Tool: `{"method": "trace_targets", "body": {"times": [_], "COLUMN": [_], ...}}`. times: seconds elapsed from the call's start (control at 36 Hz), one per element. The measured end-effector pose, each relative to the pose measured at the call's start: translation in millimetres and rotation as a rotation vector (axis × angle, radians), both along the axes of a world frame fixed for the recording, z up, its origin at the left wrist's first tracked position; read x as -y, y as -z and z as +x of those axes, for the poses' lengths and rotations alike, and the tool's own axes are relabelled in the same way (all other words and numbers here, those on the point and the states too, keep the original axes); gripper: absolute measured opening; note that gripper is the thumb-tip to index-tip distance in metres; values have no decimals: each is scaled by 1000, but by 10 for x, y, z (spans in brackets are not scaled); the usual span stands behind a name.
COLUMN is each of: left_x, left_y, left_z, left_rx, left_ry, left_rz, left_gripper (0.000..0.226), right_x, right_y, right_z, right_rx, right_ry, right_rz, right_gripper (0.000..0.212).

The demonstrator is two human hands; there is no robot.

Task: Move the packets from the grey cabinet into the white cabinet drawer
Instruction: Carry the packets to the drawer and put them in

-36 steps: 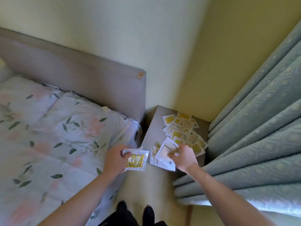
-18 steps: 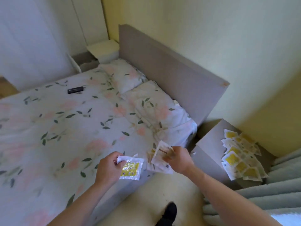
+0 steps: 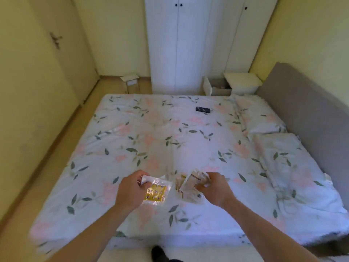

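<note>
My left hand (image 3: 132, 190) grips a clear packet with a yellow print (image 3: 156, 191) by its left edge. My right hand (image 3: 213, 188) is closed on a small bunch of packets (image 3: 188, 184), fanned out to its left. Both hands hover over the near edge of the bed. Across the room, at the far side of the bed, stands the white cabinet (image 3: 243, 82) with its drawer (image 3: 215, 86) pulled out to the left. The grey cabinet is out of view.
A wide bed with a floral cover (image 3: 170, 144) fills the middle; two pillows lie at its right by a grey headboard (image 3: 306, 108). A dark remote (image 3: 203, 110) rests on the bed. A white wardrobe (image 3: 177, 44) and a small stool (image 3: 130, 80) stand at the far wall.
My view has swung left, away from the grey cabinet and curtain, to face across the bed. Both hands kept their packets and now hang over the bed.
</note>
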State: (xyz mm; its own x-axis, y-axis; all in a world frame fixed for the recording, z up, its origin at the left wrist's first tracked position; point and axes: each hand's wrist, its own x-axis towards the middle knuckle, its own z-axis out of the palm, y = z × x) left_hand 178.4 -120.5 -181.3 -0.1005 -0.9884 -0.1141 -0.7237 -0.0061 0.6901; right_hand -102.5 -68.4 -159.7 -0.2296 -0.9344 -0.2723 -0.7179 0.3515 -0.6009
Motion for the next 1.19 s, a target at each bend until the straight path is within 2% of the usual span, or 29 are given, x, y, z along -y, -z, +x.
{"method": "trace_targets", "body": {"times": [0.08, 0.22, 0.44, 0.56, 0.69, 0.78, 0.92, 1.03, 1.11, 1.19], "left_x": [172, 462, 837, 912, 1056, 1180, 1383, 1575, 1784, 2105], "left_y": [-65, -116, -220, -253, -252, -206, -99, -11, -7, -21], "left_z": [543, 1421, 2889, 3589, 4389, 4906, 5856, 6703, 7250, 7672], "left_rx": [13, -15, -1, 8, -8, -40, -43, -49, -34, 4], "left_ry": [-99, -264, -524, -663, -778, -809, -835, -799, -748, -678], "left_rz": [-16, 9, 31, 9, -10, -7, -25, -21, -29, -18], "left_gripper": [9, 10, 16, 15, 13, 21, 14, 16, 17, 15], "right_x": [467, 1208, 2315, 2664, 3063, 3247, 3544, 3730, 3830, 3930], "right_y": [-54, -74, -27, -106, -119, -78, 127, 266, 273, 203], "right_z": [504, 1399, 2980, 3782, 4708, 5241, 6204, 6967, 7443, 7766], "right_rx": [6, 43, 75, 99, 75, 72, 105, 124, 127, 126], "right_ry": [-93, -228, -524, -638, -739, -739, -739, -677, -644, -616], "right_rz": [-10, -38, -53, -80, -97, -104, -76, -47, -28, -25], "right_gripper": [33, 43, 38, 47, 37, 34, 22, 23, 16, 27]}}
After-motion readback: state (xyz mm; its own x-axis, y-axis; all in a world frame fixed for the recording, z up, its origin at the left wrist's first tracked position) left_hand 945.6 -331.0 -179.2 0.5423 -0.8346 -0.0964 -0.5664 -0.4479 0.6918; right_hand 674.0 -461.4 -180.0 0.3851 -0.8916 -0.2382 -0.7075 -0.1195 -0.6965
